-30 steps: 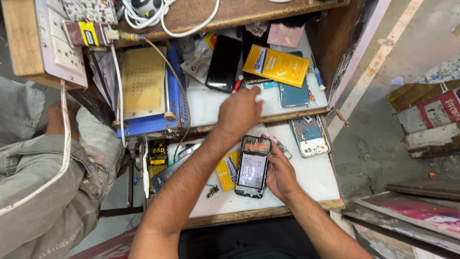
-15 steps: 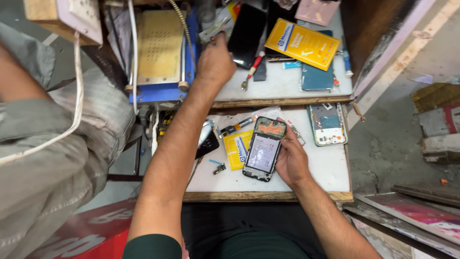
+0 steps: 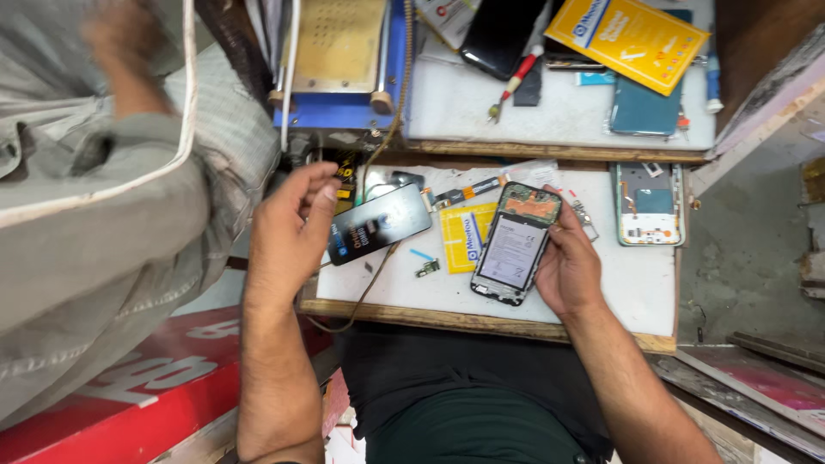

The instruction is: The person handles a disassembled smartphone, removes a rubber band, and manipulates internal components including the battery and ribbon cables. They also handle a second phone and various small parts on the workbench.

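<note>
right hand: right hand (image 3: 569,268) grips the opened phone (image 3: 516,245) from its right side, fingers clamped along that edge, thumb at the top near the circuit board
opened phone: back cover off, battery and green board showing, tilted slightly, just above the bench (image 3: 636,292) near the middle of its front edge
left hand: left hand (image 3: 290,225) raised over the bench's left edge, fingers loosely curled, thumb and index close together (cannot tell if anything tiny is pinched), touching nothing I can make out
dark phone: dark phone (image 3: 379,223) lies screen up near the left edge, just right of the left hand
yellow packet: small yellow packet (image 3: 465,236) flat between dark phone and opened phone
second open phone: second open phone (image 3: 649,204) lies at the back right corner, well apart from the hands
upper shelf: red-handled screwdriver (image 3: 514,83), large yellow packet (image 3: 629,39), blue-based heating plate (image 3: 337,60)
other person: grey sleeve (image 3: 94,198) at the far left, blurred
</note>
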Demonstrator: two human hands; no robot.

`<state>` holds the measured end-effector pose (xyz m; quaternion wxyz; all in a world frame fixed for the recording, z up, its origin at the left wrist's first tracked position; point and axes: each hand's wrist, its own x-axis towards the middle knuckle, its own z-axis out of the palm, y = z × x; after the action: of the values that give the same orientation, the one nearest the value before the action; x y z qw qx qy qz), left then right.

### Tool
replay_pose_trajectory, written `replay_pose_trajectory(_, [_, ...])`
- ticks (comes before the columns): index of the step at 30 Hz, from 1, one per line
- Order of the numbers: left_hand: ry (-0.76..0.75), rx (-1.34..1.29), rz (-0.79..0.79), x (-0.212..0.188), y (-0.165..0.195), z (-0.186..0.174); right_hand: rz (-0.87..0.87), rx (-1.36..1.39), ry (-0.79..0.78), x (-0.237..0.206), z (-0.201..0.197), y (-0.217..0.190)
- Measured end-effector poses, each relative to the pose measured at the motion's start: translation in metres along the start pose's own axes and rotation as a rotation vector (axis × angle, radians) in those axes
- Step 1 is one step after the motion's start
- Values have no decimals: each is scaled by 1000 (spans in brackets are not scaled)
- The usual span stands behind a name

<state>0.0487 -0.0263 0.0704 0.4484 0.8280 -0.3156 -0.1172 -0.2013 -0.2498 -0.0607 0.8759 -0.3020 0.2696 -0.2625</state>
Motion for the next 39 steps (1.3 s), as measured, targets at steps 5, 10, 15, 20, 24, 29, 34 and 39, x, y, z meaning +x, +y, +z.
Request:
replay_pose_trajectory(5, [-109,437,172,-24,-51,11,19,-5,-7,-1,3,0])
replay_pose_trajectory(10, [-239,558,253,-33,-69,35,14,14,-10,-2,3,2])
replay_pose_trajectory(15, [-305,523,198,-29,-69,41,-1,22,-4,-5,3,1])
replay_pose_trajectory(20, [-113,607,205,-20,-73,37,14,19,7,-6,3,0])
replay_pose_trajectory(24, [174,840,-25,-4,-90,35,16,43,10,-7,4,0])
replay_pose_trajectory(29, [208,896,-136,8,-109,49,37,8,13,-7,2,-2])
replay_pose_trajectory(34, [142,882,-167,14,-111,48,36,21,-7,-6,0,-3])
replay_pose_trajectory(39, [120,874,-162,15,-104,45,49,14,2,-7,1,-4])
